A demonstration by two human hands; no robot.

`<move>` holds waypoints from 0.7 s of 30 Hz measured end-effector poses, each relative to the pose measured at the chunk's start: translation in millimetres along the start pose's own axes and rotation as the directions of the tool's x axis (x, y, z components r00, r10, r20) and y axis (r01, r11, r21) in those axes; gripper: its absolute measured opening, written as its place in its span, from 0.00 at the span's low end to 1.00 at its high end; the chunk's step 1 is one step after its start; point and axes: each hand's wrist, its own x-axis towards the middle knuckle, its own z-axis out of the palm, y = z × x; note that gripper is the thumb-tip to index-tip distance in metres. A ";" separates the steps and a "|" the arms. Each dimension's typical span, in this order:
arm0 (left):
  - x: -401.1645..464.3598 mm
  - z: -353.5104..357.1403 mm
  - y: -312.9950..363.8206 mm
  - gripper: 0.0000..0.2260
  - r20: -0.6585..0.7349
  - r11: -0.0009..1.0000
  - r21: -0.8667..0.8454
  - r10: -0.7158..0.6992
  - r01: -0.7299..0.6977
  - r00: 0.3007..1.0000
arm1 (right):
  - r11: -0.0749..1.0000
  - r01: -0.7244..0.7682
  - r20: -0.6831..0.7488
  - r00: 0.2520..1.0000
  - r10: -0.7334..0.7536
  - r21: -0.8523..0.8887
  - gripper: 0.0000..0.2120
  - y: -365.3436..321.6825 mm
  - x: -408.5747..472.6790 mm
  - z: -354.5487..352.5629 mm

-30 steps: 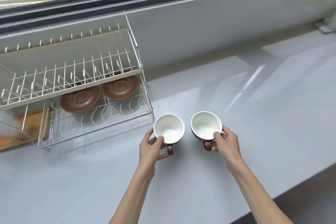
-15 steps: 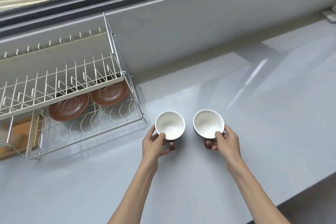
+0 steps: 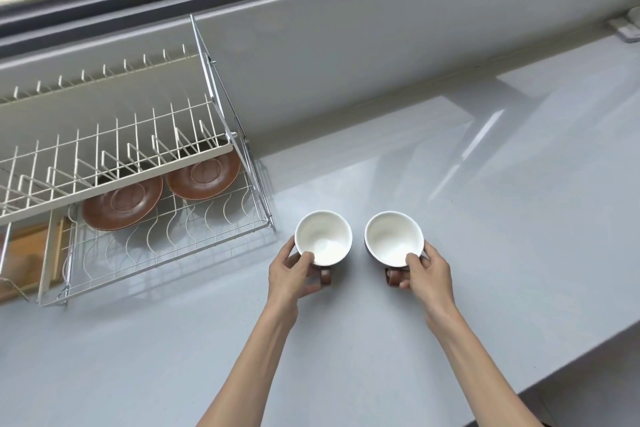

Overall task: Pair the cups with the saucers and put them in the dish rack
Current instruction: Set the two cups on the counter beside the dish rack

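While saucers [image 3: 122, 205] sit in rack [image 3: 166, 246], fingers of left hand [image 3: 290, 274] and right hand [image 3: 428, 272] grip cups [image 3: 323, 238].

Two brown ceramic saucers [image 3: 161, 194] lie side by side on the lower shelf of the white wire dish rack [image 3: 114, 163], left of frame. Right of it, at centre, two white-lined ceramic cups [image 3: 358, 239] stand side by side on the grey counter [image 3: 485, 218].

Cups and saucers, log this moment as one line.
left hand grips left cup | right hand grips right cup | two brown saucers in dish rack lower tier
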 end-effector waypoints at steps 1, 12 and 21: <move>0.4 -0.9 -0.4 0.25 0.008 1.000 -0.001 0.001 -0.001 1.000 | 1.000 0.000 0.005 1.000 0.000 -0.005 0.19 0.5 0.1 -0.1; 4.0 -7.6 -5.6 0.24 0.050 1.000 -0.001 0.002 -0.002 0.999 | 1.000 0.010 0.026 1.000 -0.009 -0.011 0.16 1.0 0.7 0.1; -3.7 -22.2 -5.7 0.24 0.063 0.978 0.208 0.002 -0.015 0.998 | 0.997 0.012 0.072 0.997 -0.006 -0.079 0.13 -5.6 -2.5 -5.0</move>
